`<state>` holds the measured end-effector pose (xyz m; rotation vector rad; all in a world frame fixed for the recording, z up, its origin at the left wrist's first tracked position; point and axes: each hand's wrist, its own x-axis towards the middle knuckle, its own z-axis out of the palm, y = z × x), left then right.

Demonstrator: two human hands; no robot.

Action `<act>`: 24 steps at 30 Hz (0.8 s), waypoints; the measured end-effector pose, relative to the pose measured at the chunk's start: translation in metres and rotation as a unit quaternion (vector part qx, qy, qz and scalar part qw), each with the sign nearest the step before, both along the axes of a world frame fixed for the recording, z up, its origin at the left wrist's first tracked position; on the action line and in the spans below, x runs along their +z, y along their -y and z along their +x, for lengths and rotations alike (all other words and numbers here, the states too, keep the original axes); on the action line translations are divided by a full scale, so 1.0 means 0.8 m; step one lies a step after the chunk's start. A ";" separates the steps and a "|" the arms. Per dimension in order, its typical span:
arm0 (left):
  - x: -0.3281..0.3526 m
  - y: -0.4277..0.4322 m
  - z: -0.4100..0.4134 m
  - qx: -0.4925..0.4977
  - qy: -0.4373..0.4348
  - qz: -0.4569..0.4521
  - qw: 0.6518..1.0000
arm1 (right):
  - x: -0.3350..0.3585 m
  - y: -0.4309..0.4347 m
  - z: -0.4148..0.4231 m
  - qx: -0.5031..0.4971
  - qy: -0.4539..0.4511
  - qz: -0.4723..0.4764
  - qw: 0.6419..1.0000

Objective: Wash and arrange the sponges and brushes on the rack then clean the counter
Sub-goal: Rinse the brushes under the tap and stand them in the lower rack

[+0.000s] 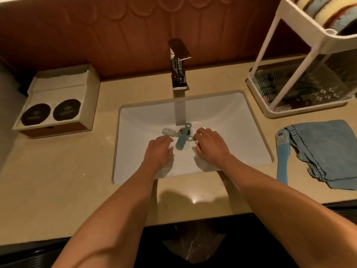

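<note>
The desk [58, 180] runs the full width, with the white sink [231, 117] set in its middle. The two-tier rack [301, 113] stands at the far right, with sponges [328, 10] on its top shelf. A folded blue cloth [328, 151] lies near the rack, and a blue brush [283, 155] lies along the cloth's left edge.

The tap [178, 74] is running into the sink. Two small brushes lie crossed by the drain. The teal brush [182, 138] points away from the person, tilted slightly right. The pale brush [170, 132] lies left to right, with its bristle head on the left and its ring end on the right.

Both brushes sit between the hands, just beyond the fingertips. The left hand [157, 151] is palm down with loosely bent fingers. It holds nothing visible and is nearest the teal handle. The right hand [211, 146] has curled fingers beside the pale brush's ring end; whether it pinches the ring cannot be told. Both forearms reach straight in over the sink's near rim. A pickup looks like the likely next move.
</note>
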<state>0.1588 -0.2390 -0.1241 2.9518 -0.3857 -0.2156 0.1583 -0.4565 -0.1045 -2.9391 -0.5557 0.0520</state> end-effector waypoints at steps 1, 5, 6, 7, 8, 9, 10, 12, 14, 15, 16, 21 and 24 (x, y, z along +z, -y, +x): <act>-0.005 -0.002 0.004 0.001 -0.007 0.000 1.000 | -0.004 -0.004 0.006 0.005 -0.005 0.000 1.000; -0.026 -0.006 0.021 0.016 -0.025 -0.025 0.999 | -0.028 -0.023 0.030 0.059 -0.037 -0.025 0.997; -0.030 -0.007 0.026 0.019 -0.024 -0.033 0.999 | -0.033 -0.028 0.037 0.078 -0.049 -0.037 0.995; -0.032 -0.007 0.032 0.020 -0.022 -0.041 0.999 | -0.038 -0.032 0.043 0.095 -0.055 -0.043 0.993; -0.037 -0.009 0.039 0.020 -0.023 -0.048 0.998 | -0.044 -0.036 0.049 0.106 -0.061 -0.045 0.991; -0.040 -0.011 0.045 0.018 -0.023 -0.053 0.998 | -0.048 -0.040 0.053 0.112 -0.064 -0.042 0.991; -0.045 -0.012 0.053 0.013 -0.022 -0.058 0.998 | -0.054 -0.044 0.058 0.116 -0.067 -0.040 0.990; -0.054 -0.014 0.066 0.006 -0.013 -0.065 0.998 | -0.067 -0.051 0.067 0.125 -0.066 -0.039 0.989; -0.063 -0.013 0.074 -0.007 0.022 -0.076 0.997 | -0.078 -0.057 0.073 0.137 -0.063 -0.039 0.988; -0.068 -0.013 0.075 -0.016 0.049 -0.078 0.996 | -0.084 -0.058 0.074 0.147 -0.052 -0.035 0.987; -0.073 -0.012 0.078 -0.028 0.071 -0.067 0.995 | -0.091 -0.061 0.077 0.155 -0.035 -0.034 0.987; -0.089 -0.008 0.095 -0.033 0.049 -0.013 0.998 | -0.103 -0.066 0.084 0.164 0.025 -0.012 0.986; -0.092 -0.006 0.103 -0.025 0.057 0.027 0.998 | -0.096 -0.062 0.084 0.141 0.025 0.021 0.990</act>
